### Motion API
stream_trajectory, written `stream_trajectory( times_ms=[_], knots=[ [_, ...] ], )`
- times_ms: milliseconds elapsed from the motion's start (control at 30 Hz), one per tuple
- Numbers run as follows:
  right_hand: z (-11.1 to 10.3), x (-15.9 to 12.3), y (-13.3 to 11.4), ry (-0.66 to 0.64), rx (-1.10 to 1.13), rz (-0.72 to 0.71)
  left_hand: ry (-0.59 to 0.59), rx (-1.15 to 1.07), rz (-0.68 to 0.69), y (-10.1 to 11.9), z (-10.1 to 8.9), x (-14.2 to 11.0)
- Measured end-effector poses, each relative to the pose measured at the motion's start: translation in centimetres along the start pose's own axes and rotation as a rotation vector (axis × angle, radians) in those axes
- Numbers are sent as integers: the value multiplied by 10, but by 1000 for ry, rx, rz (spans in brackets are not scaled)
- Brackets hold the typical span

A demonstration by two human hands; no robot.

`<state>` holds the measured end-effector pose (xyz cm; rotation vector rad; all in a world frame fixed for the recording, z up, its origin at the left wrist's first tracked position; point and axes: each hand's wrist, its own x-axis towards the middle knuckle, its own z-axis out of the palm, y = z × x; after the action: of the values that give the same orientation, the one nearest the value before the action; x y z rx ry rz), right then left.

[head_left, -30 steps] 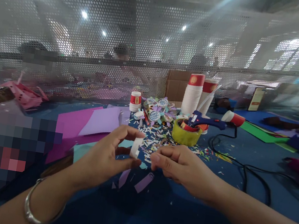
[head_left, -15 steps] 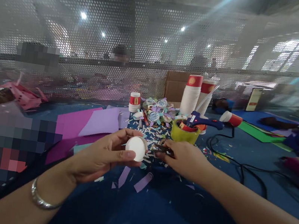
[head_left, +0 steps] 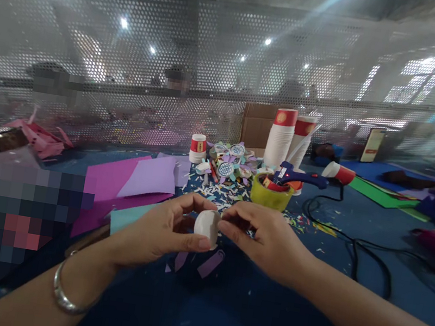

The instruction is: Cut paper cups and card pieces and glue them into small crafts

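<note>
My left hand [head_left: 168,229] holds the small white cut-off bottom of a paper cup [head_left: 206,228] between thumb and fingers. The piece is tilted, its round base facing left. At its right rim, the curled fingertips of my right hand [head_left: 258,235] touch it. Whether anything else sits inside my right fingers is hidden; the scissors do not show now. Below the piece lie purple paper strips [head_left: 211,264] on the blue table [head_left: 218,317]. Behind my hands is a heap of decorated paper pieces [head_left: 229,165] among white scraps.
A yellow tape roll [head_left: 272,196] holds a blue glue gun [head_left: 298,176], its black cord [head_left: 355,256] running right. Stacked paper cups [head_left: 279,142] stand behind, with a single cup [head_left: 197,149] further left. Purple sheets [head_left: 149,177] lie left; a phone [head_left: 372,145] stands far right.
The cup bottom has turned so its side shows, and moved slightly right. My right fingers have come onto its rim. The dark scissors seen earlier in my right hand are out of sight.
</note>
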<state>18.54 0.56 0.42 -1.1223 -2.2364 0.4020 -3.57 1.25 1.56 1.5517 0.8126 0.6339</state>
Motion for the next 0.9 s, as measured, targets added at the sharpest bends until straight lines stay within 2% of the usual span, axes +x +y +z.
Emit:
stream_trajectory(
  times_ms=[233,367,533,600,700,800,900],
  knots=[
    [3,-2,1,14,88,-57,-44,-17,-43,0,6,1],
    [0,-2,1,81,46,-109,-49,-37,-38,2,6,-3],
    [-4,-1,5,160,56,-55,-20,-27,8,6,0,-3],
    [-5,0,7,96,33,-6,-5,-4,-8,6,-4,-2],
    [-6,-1,7,-114,-47,16,30,55,-44,7,-13,-3],
    [-5,-3,6,-293,-110,-51,66,171,-55,11,-20,-6],
    [-6,-5,5,-372,-124,-112,81,299,-44,15,-22,-8]
  ],
)
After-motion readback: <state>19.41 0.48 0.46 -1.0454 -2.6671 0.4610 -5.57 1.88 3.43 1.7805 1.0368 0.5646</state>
